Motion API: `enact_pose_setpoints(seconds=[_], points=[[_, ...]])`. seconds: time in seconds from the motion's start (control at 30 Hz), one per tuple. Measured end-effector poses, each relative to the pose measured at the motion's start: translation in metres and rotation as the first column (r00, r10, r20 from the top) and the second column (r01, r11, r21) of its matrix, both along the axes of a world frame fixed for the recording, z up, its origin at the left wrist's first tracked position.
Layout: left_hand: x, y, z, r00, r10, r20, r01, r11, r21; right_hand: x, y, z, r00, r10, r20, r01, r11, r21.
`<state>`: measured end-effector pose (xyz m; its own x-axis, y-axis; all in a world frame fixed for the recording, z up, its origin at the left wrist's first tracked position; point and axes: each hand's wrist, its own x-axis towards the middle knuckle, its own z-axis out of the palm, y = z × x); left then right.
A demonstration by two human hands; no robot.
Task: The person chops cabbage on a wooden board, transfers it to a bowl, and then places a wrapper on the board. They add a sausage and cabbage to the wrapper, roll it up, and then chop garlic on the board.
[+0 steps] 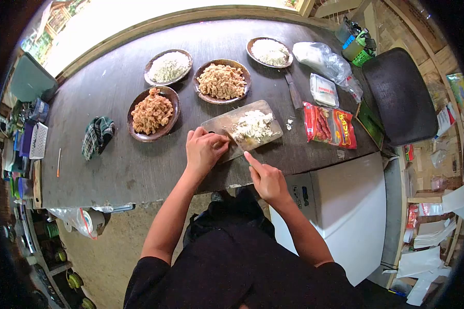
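Observation:
A translucent cutting board [217,125] lies at the table's front edge, with a heap of pale, finely chopped shreds [256,125] on its right part. My right hand [268,181] is closed round the handle of a knife [236,139], index finger stretched along it, and the blade points away from me over the board. Left of the blade, my left hand [205,150] rests on the board with its fingers curled down. Whatever lies under those fingertips is hidden. A few pale scraps [289,124] have landed on the table beside the board.
Brown plates hold reddish crisp pieces [152,112], tan pieces [221,81] and white shreds [168,67], [270,52]. To the right are a second knife [294,92], a red-yellow packet [329,126], plastic bags [322,59] and a black chair [399,98]. A checked cloth [98,137] lies left.

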<state>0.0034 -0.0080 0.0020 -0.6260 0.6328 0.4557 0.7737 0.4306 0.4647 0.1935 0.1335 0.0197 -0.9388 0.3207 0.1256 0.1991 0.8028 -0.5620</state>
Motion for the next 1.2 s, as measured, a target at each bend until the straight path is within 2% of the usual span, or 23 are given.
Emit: enact_pose_setpoints(seconds=[0.17,0.3,0.4,0.57,0.8,0.9,0.97,1.2], points=[[-0.001,0.001,0.000,1.000,0.003,-0.005,-0.003,1.000,0.000,0.006,0.003,0.009,0.998,0.027,-0.057,-0.032,0.994,-0.101],[0.000,0.001,0.000,1.000,0.010,0.007,-0.010,1.000,-0.027,0.008,-0.001,0.000,0.993,0.059,-0.102,-0.069,0.993,-0.098],[0.000,0.000,-0.002,1.000,0.020,0.016,-0.020,0.999,-0.035,0.006,-0.002,-0.003,0.995,0.055,-0.087,-0.065,0.990,-0.122],[0.004,0.003,0.001,1.000,0.031,0.003,-0.031,1.000,0.001,-0.005,-0.001,-0.005,0.999,0.022,0.023,-0.023,0.999,0.034],[0.014,0.004,0.003,0.995,0.088,0.037,-0.089,0.996,0.026,-0.002,0.020,-0.007,0.996,0.091,-0.019,-0.091,0.995,-0.029],[0.016,0.006,0.003,0.995,0.080,0.057,-0.083,0.996,0.041,0.000,0.029,0.000,0.997,0.067,-0.037,-0.070,0.994,-0.086],[0.018,0.007,0.000,0.996,0.083,0.044,-0.086,0.994,0.070,0.002,0.034,0.003,0.992,0.118,-0.038,-0.122,0.984,-0.129],[0.027,0.007,0.000,0.986,0.162,0.040,-0.164,0.985,0.047,0.008,0.035,0.011,0.976,0.215,0.033,-0.210,0.970,-0.122]])
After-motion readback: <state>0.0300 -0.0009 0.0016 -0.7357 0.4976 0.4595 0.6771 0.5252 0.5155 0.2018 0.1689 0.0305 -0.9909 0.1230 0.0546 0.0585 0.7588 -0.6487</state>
